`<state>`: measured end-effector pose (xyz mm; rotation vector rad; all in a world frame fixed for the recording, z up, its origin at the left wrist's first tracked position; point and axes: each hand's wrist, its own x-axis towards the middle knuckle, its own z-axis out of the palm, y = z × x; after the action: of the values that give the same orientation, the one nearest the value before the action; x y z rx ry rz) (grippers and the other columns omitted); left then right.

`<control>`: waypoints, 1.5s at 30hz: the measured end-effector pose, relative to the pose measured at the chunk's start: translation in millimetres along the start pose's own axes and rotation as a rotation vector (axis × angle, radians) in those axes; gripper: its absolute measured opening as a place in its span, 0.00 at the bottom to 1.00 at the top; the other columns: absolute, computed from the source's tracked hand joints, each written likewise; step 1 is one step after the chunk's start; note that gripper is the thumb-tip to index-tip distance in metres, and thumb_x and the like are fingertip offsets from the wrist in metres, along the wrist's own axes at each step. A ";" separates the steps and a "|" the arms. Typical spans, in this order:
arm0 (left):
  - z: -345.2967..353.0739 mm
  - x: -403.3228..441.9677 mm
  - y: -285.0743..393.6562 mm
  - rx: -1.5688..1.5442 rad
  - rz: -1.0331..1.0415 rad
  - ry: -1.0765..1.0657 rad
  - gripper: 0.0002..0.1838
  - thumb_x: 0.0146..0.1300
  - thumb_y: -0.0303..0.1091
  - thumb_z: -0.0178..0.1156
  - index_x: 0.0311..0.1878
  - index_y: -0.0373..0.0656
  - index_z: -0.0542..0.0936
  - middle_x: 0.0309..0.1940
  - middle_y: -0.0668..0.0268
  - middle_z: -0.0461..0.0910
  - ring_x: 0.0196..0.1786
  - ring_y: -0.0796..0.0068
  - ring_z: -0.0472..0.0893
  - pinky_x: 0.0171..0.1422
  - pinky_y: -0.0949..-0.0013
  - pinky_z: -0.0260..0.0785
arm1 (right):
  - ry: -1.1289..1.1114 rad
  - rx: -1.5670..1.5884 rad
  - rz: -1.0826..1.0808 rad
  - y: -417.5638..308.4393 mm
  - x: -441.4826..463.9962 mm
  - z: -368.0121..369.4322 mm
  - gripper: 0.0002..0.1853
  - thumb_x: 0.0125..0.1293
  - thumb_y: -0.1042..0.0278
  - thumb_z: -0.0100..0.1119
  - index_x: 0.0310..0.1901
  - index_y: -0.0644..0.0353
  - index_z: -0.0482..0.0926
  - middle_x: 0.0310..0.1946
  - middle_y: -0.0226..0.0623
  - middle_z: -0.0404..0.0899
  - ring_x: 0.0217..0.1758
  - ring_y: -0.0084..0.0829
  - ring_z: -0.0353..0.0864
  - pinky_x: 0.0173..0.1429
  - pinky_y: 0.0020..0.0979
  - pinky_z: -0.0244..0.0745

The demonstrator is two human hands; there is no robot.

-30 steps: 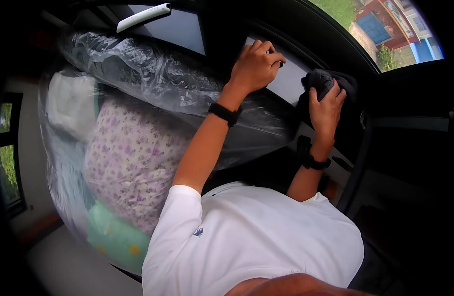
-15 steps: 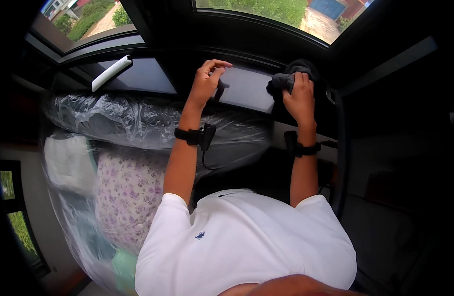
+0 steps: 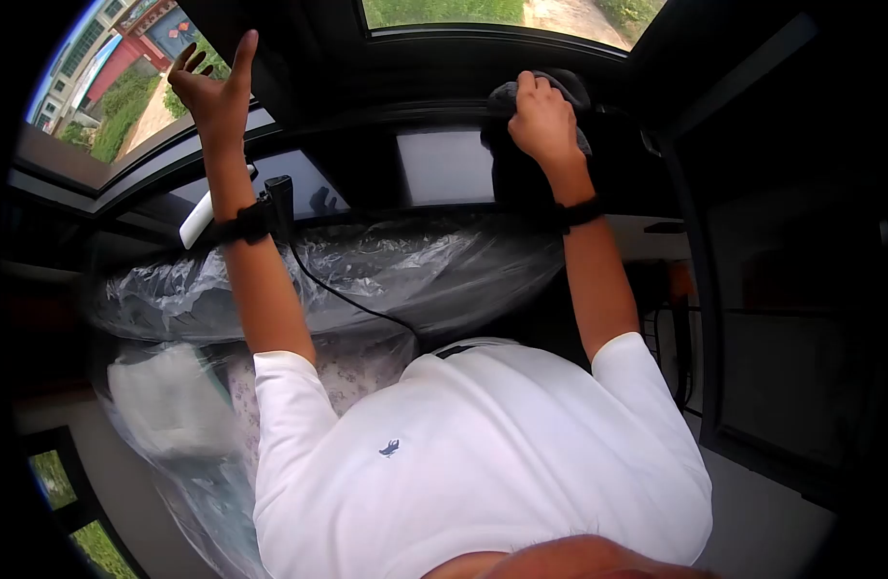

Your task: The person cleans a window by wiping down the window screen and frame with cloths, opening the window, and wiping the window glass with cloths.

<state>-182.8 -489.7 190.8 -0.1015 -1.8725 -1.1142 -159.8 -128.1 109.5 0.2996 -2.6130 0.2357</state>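
My right hand [image 3: 543,116] is closed on a dark grey cloth [image 3: 503,99], which bunches out on both sides of the fingers. It presses the cloth to the black frame below the front window [image 3: 492,14]. My left hand [image 3: 215,92] is raised beside the left window [image 3: 125,87], thumb and fingers spread, holding nothing. Under my left forearm lies a long white object [image 3: 198,220] on the glossy dark sill [image 3: 449,166]; the forearm partly covers it.
Clear plastic sheeting [image 3: 367,265] covers a bed below the sill, with a white folded bundle [image 3: 169,396] and a flowered pillow [image 3: 352,372] beneath it. A black cable [image 3: 352,307] hangs from my left wrist strap. A dark panel [image 3: 791,386] stands at the right.
My left hand has gone from above the sill up and left to the left window, fingers spreading. My right hand has moved the cloth up from the sill to the window frame.
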 end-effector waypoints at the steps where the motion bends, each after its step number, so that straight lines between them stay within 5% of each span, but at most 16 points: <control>1: 4.7 0.6 -0.9 0.087 0.052 0.009 0.54 0.50 0.60 0.77 0.63 0.28 0.60 0.59 0.46 0.60 0.62 0.57 0.67 0.67 0.57 0.64 | -0.025 0.020 -0.022 -22.8 3.3 3.3 0.19 0.52 0.74 0.65 0.47 0.61 0.74 0.44 0.47 0.80 0.47 0.48 0.82 0.50 0.45 0.78; 5: 10.8 7.9 -13.5 0.161 0.078 0.012 0.57 0.47 0.66 0.76 0.63 0.27 0.62 0.55 0.48 0.68 0.59 0.53 0.74 0.65 0.54 0.69 | -0.029 0.150 -0.190 -70.0 -7.6 20.5 0.20 0.51 0.78 0.61 0.48 0.60 0.73 0.45 0.44 0.77 0.48 0.46 0.81 0.50 0.47 0.75; 7: 12.6 8.2 -17.4 0.209 0.142 0.001 0.55 0.47 0.67 0.75 0.61 0.27 0.65 0.54 0.49 0.70 0.57 0.53 0.76 0.63 0.53 0.70 | 0.018 0.135 -0.178 -38.6 -14.1 17.7 0.19 0.52 0.80 0.58 0.48 0.60 0.73 0.47 0.46 0.77 0.46 0.48 0.81 0.49 0.48 0.75; 13: 6.1 8.6 -23.9 0.334 0.143 -0.052 0.52 0.49 0.69 0.72 0.56 0.25 0.69 0.49 0.47 0.74 0.53 0.50 0.80 0.56 0.52 0.75 | -0.153 0.015 0.243 98.6 -16.0 -22.2 0.25 0.55 0.80 0.53 0.58 0.65 0.71 0.58 0.57 0.72 0.58 0.59 0.75 0.61 0.50 0.74; 15: 6.1 7.1 -19.3 0.454 0.081 -0.035 0.55 0.46 0.72 0.71 0.56 0.24 0.70 0.49 0.44 0.77 0.53 0.46 0.81 0.58 0.53 0.74 | -0.188 0.043 0.234 114.9 -9.3 -21.2 0.26 0.54 0.79 0.53 0.58 0.66 0.71 0.58 0.59 0.72 0.60 0.59 0.75 0.63 0.49 0.72; 19: 9.4 7.7 -14.5 0.504 0.013 -0.030 0.57 0.46 0.73 0.70 0.57 0.22 0.68 0.50 0.40 0.77 0.54 0.45 0.81 0.59 0.53 0.74 | -0.202 0.128 0.034 21.2 13.4 -10.8 0.26 0.54 0.75 0.54 0.59 0.65 0.72 0.55 0.54 0.77 0.59 0.57 0.77 0.63 0.47 0.73; 23: 18.4 -1.6 -8.2 0.526 -0.031 -0.054 0.54 0.49 0.66 0.73 0.57 0.22 0.64 0.47 0.45 0.74 0.51 0.48 0.80 0.56 0.51 0.75 | -0.215 0.215 -0.197 -115.3 34.0 17.7 0.25 0.51 0.72 0.68 0.53 0.63 0.75 0.51 0.47 0.80 0.52 0.51 0.80 0.52 0.45 0.79; 27: 12.3 3.7 -7.1 0.489 -0.101 -0.098 0.57 0.47 0.65 0.74 0.60 0.22 0.62 0.53 0.34 0.75 0.57 0.41 0.80 0.61 0.51 0.74 | -0.096 0.191 -0.205 -169.3 30.8 44.9 0.22 0.51 0.72 0.64 0.51 0.59 0.77 0.46 0.38 0.83 0.53 0.48 0.80 0.48 0.44 0.81; 33: 13.6 9.2 -1.2 0.505 -0.142 -0.133 0.58 0.46 0.67 0.74 0.61 0.23 0.62 0.52 0.35 0.77 0.57 0.40 0.80 0.63 0.52 0.72 | -0.193 0.233 -0.045 -71.0 11.6 0.8 0.22 0.54 0.72 0.62 0.53 0.59 0.74 0.52 0.40 0.80 0.56 0.53 0.77 0.52 0.49 0.81; 36: 10.7 9.3 -15.0 0.505 -0.103 -0.084 0.56 0.46 0.67 0.74 0.59 0.24 0.63 0.51 0.36 0.78 0.56 0.41 0.81 0.63 0.52 0.73 | -0.028 -0.141 0.162 16.6 -9.1 -20.3 0.18 0.61 0.71 0.59 0.53 0.64 0.74 0.49 0.50 0.79 0.50 0.52 0.81 0.50 0.48 0.82; 41: 11.0 3.6 -11.1 0.545 -0.079 -0.082 0.53 0.48 0.66 0.73 0.57 0.23 0.65 0.49 0.36 0.79 0.53 0.42 0.83 0.58 0.52 0.76 | -0.081 -0.187 0.566 127.7 -6.7 -52.5 0.25 0.66 0.68 0.55 0.63 0.67 0.63 0.59 0.64 0.71 0.63 0.61 0.73 0.62 0.54 0.76; 45: 8.3 2.8 -8.9 0.497 -0.091 -0.116 0.56 0.47 0.69 0.72 0.58 0.22 0.65 0.50 0.37 0.81 0.55 0.41 0.82 0.62 0.53 0.73 | -0.133 -0.142 0.535 175.5 8.8 -22.9 0.27 0.63 0.63 0.55 0.61 0.69 0.67 0.57 0.66 0.74 0.62 0.61 0.75 0.64 0.51 0.73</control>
<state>-194.2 -489.9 185.8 0.2080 -2.2224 -0.6836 -201.4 44.2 114.1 -0.4553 -2.7756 0.2115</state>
